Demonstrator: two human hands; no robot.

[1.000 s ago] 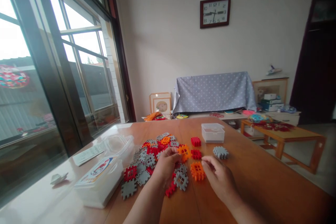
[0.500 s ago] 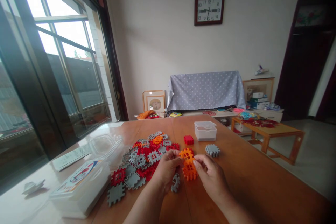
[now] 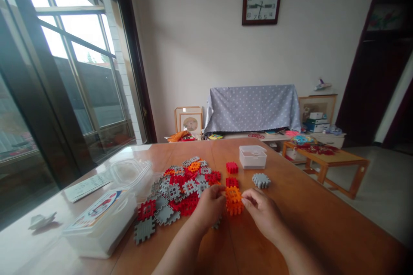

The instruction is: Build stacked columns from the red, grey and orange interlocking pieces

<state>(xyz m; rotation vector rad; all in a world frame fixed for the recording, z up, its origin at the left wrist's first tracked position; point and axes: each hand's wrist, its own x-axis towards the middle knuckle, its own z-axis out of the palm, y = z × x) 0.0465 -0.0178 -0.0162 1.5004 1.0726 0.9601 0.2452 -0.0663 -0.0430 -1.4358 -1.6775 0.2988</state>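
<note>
An orange block assembly (image 3: 233, 201) of interlocking square pieces rests on the wooden table (image 3: 322, 232). My left hand (image 3: 210, 207) grips its left side with curled fingers. My right hand (image 3: 260, 210) pinches its right side. A pile of grey, red and orange pieces (image 3: 180, 189) lies just left of my hands. Beyond the assembly sit a red cube (image 3: 232, 167), a flat red piece (image 3: 232, 181) and a grey cube (image 3: 261, 180).
A small clear lidded box (image 3: 253, 157) stands behind the cubes. A larger white storage box (image 3: 100, 223) and its clear lid (image 3: 130, 172) lie at the left, with a paper leaflet (image 3: 84, 187). A low wooden table (image 3: 325, 161) stands off to the right.
My left hand brought an orange piece from the pile onto the orange block by my right hand. Both hands now press the joined assembly down on the table.
</note>
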